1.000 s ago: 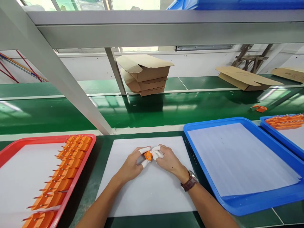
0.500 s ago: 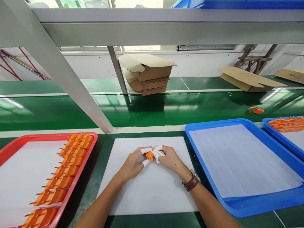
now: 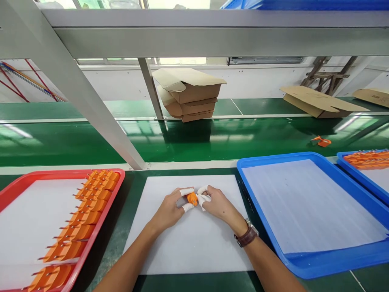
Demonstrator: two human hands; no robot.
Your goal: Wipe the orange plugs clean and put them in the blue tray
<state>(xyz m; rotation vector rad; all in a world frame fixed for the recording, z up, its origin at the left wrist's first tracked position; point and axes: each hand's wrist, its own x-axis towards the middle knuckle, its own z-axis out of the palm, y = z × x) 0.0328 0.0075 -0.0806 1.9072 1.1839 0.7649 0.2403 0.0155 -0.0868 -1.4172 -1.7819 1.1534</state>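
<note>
A small orange plastic part with a metal tip is held low over the white sheet. My left hand grips it between thumb and forefinger, both in white finger covers. From the other side, my right hand, closed and also in white finger covers, pinches a small white cloth right beside the part. Whether the cloth touches the part I cannot tell. Similar orange parts with thin metal pins stand in a row along the right side of the red tray.
A paper-lined blue tray lies on my right, with another blue tray of orange parts beyond. Behind runs a green belt carrying an orange part. Cardboard boxes stand farther back. A slanting metal post rises at left.
The orange part between my hands has turned slightly, and my right hand has shifted a little. On the green belt, the lone orange part has moved left.
</note>
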